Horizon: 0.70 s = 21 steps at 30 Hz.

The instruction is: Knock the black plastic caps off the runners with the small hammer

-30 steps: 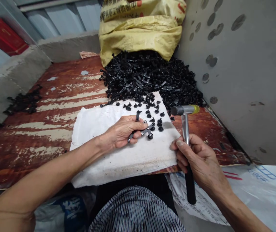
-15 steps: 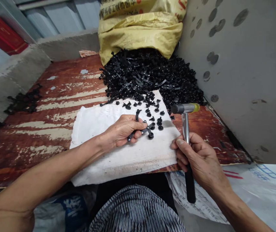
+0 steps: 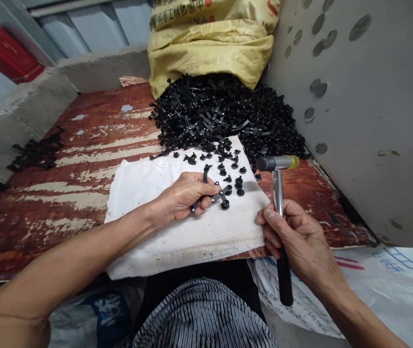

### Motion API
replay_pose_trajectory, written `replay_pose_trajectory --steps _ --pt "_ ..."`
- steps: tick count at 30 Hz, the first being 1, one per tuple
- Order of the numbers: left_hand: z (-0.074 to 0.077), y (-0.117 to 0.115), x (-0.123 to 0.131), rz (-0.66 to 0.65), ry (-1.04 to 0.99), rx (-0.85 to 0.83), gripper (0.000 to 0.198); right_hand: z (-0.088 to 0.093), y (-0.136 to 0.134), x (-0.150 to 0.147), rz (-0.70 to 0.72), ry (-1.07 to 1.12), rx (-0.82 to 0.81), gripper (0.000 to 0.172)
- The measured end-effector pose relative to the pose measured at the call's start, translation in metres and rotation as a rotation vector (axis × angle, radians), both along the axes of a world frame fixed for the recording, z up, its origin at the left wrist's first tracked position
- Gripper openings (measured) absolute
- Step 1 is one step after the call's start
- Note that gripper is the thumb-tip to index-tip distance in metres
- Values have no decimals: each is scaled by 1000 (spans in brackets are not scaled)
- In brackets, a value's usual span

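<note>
My left hand [image 3: 182, 197] rests on a white cloth [image 3: 163, 232], fingers closed around a black plastic arm piece [image 3: 218, 196] that sticks out to the right. My right hand [image 3: 298, 239] grips the handle of a small hammer [image 3: 277, 193], held upright with its head [image 3: 277, 163] raised above the cloth's right edge. Several small black caps [image 3: 240, 186] lie loose on the cloth just beyond my left fingers.
A large heap of black plastic parts [image 3: 224, 116] lies behind the cloth, spilling from a yellow sack [image 3: 209, 43]. A worn red board [image 3: 83, 159] serves as the work surface. Smaller black piles [image 3: 34, 152] sit at the left. A grey wall [image 3: 365, 111] stands right.
</note>
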<state>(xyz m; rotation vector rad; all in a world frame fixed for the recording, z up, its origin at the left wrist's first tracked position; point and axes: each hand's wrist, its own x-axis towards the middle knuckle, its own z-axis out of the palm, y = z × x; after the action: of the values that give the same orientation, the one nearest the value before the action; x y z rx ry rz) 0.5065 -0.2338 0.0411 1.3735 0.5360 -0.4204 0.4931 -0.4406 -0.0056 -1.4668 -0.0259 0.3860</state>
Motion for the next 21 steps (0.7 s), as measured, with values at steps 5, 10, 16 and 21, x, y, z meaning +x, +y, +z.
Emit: replay_pose_trajectory --steps 5,10,16,21 --pt "-2 0 0 -3 -10 18 21 0 0 1 -4 7 -2 31" --pt "-4 1 2 -17 -36 44 21 -1 -1 0 -10 4 -10 31" --pt "-2 4 8 -72 -29 135 23 3 -12 2 80 -348 -382 28" --pt "-1 6 14 -92 15 184 22 25 -16 -6 70 -818 -575 45"
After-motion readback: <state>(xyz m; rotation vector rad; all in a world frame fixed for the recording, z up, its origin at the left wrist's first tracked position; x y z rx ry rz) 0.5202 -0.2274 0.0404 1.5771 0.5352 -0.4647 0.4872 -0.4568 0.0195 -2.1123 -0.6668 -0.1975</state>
